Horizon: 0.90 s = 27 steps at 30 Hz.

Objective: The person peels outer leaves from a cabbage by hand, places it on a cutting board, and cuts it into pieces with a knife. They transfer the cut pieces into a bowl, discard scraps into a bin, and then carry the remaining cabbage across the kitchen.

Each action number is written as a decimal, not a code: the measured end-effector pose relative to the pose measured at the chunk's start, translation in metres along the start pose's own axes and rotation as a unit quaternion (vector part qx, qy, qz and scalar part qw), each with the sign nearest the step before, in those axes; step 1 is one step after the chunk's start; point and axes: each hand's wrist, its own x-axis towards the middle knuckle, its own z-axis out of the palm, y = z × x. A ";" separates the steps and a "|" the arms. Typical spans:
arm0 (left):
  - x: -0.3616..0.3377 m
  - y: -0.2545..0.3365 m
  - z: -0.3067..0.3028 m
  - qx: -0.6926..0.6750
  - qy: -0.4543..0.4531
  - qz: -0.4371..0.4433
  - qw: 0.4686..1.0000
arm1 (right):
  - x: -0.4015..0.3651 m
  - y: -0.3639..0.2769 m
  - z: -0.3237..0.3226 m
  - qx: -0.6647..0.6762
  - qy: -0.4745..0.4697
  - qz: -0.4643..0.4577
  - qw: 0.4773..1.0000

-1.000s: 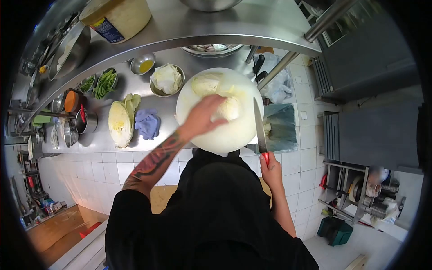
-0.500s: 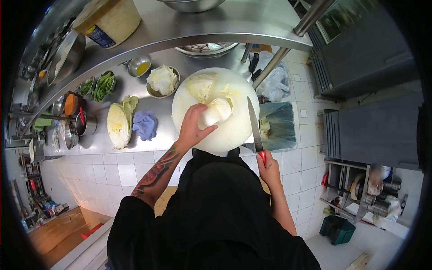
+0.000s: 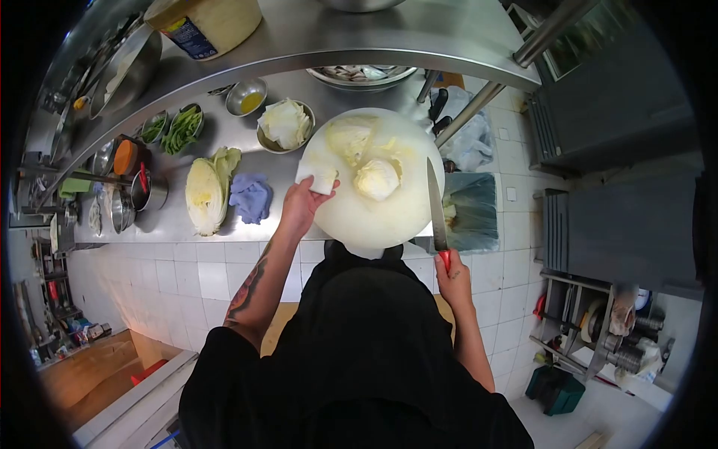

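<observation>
My left hand (image 3: 301, 208) pinches a white piece of cabbage leaf (image 3: 317, 179) at the left edge of the round white cutting board (image 3: 366, 224). On the board, right of that hand, sits a chunk of napa cabbage (image 3: 376, 179). Behind it lies a paler cabbage piece (image 3: 348, 138) among small scraps. My right hand (image 3: 453, 280) is wrapped round the red handle of a long knife (image 3: 437, 209). Its blade points away from me along the board's right edge, apart from the cabbage.
Left of the board are a blue cloth (image 3: 250, 198), a halved napa cabbage (image 3: 203, 196) and a bowl of cut leaves (image 3: 283, 148). A steel shelf (image 3: 336, 41) spans the back above the counter. A lined bin (image 3: 479, 213) stands at the right.
My left hand has moved left off the cabbage chunk and now carries a leaf piece. The knife stays in my right hand at the board's right side. The view has shifted slightly.
</observation>
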 end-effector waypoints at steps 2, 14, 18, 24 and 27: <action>0.014 0.009 -0.015 0.039 0.003 0.033 0.999 | 0.000 0.001 0.001 -0.002 0.017 -0.017 1.000; 0.091 0.053 -0.046 0.676 0.091 0.474 0.556 | -0.002 0.009 0.010 -0.012 0.033 -0.021 0.999; 0.028 0.026 0.075 0.627 -0.239 0.392 0.630 | -0.004 0.011 0.014 0.006 0.026 -0.010 1.000; 0.043 -0.027 0.155 0.775 -0.217 0.335 0.489 | -0.001 0.010 0.012 -0.003 0.022 -0.007 1.000; 0.066 -0.026 0.154 0.756 -0.248 0.307 0.522 | 0.000 0.010 0.006 0.001 0.013 0.006 1.000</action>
